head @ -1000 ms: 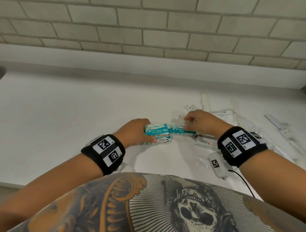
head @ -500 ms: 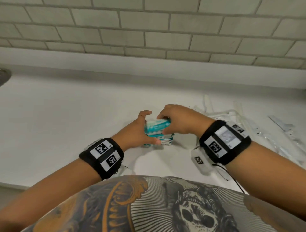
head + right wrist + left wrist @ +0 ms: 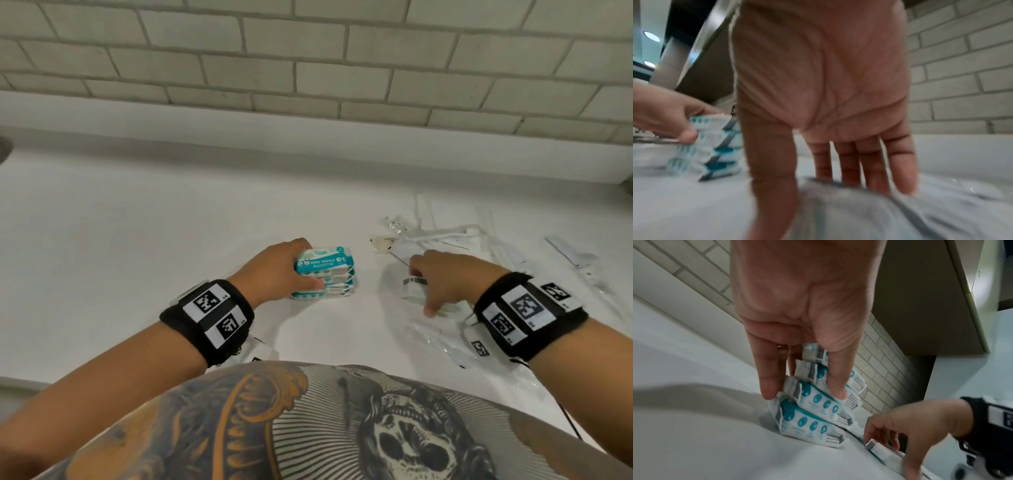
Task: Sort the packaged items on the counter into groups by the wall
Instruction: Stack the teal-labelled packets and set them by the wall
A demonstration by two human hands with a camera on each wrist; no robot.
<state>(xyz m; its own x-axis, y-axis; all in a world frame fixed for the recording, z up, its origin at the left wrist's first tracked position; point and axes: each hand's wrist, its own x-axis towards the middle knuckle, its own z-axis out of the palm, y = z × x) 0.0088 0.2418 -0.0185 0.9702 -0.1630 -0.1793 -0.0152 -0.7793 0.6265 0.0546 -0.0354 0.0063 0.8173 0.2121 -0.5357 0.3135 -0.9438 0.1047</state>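
Observation:
A stack of several teal-and-white mini wipes packs (image 3: 325, 274) (image 3: 813, 415) (image 3: 711, 146) stands on the white counter (image 3: 137, 257). My left hand (image 3: 312, 264) (image 3: 804, 395) grips it from the left, thumb on the near side and fingers on the far side. To the right lies a pale pack with a barcoded end (image 3: 412, 293) (image 3: 885, 454) (image 3: 859, 211). My right hand (image 3: 423, 287) (image 3: 828, 194) reaches down over this pack, fingers behind it and thumb in front, pinching it. The right wrist view is blurred.
Several clear-wrapped white items (image 3: 479, 240) lie scattered on the counter's right side, out to the right edge. A white ledge (image 3: 308, 137) and a brick wall (image 3: 308, 68) run along the back. The counter's front edge (image 3: 20, 380) shows at lower left.
My right hand set a teal pack on top of the stack, let go and moved right to the pale pack. My left hand has stayed on the stack.

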